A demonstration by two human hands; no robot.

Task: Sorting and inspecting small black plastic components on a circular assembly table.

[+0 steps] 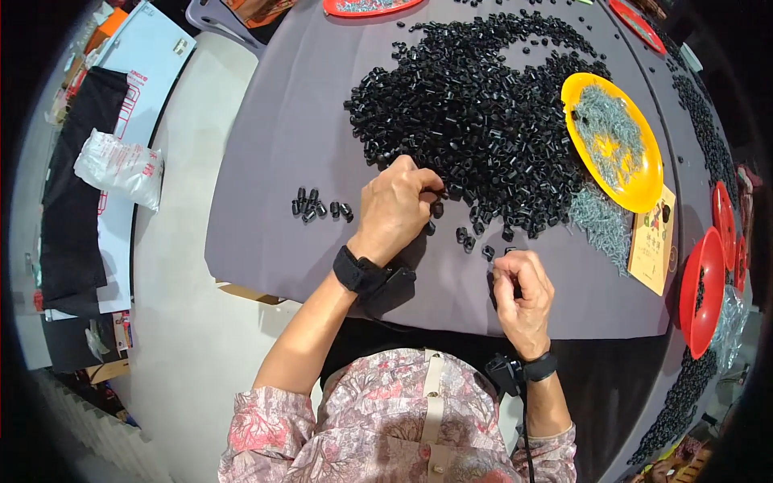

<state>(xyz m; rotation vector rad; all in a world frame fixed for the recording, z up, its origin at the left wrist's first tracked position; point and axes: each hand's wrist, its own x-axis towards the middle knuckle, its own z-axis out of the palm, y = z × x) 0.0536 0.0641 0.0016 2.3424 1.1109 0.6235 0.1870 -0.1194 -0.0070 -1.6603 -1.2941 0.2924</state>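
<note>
A large heap of small black plastic tube-like pieces [467, 121] covers the middle of the grey tabletop. My left hand [394, 205] is at the heap's near edge, thumb and fingers drawn together beside a few black pieces; what they pinch is hidden. To the left of it lies a small cluster of finished-looking black pieces [310, 208]. My right hand [525, 299] is curled closed near the table's front edge, just below some stray black pieces [488, 253]. Something dark shows at its fingertips, too small to name.
A yellow plate [574, 87] with small silvery screws [608, 121] stands right of the heap. More loose screws [600, 229] and a tan printed card [651, 249] lie below it. Red bowls [700, 322] line the right side. A white bag [121, 169] rests at the left.
</note>
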